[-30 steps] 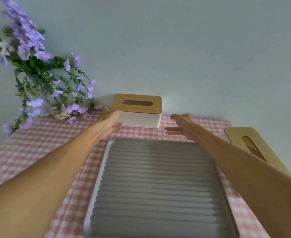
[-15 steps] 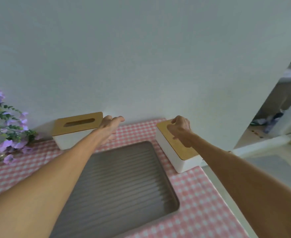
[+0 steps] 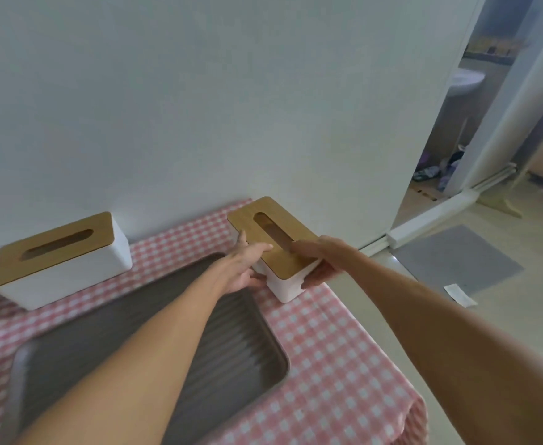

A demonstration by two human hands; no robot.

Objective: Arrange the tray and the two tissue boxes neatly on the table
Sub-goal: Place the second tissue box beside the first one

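Observation:
Two white tissue boxes with wooden slotted lids stand by the wall. The right tissue box (image 3: 265, 226) sits at the table's far right corner, skewed to the wall. My left hand (image 3: 243, 268) grips its left side and my right hand (image 3: 320, 260) grips its near right end, thumb on the lid. The left tissue box (image 3: 60, 258) stands untouched at the back left. A grey ribbed tray (image 3: 231, 354) lies between them, partly hidden under my left forearm.
A pink and white checked cloth (image 3: 334, 354) covers the table, whose right edge drops to a pale floor. The white wall runs right behind the boxes. A grey mat (image 3: 456, 264) lies on the floor beside an open doorway.
The view swung right, away from the flowers. Both hands moved from near the left box to the right box and closed on its sides.

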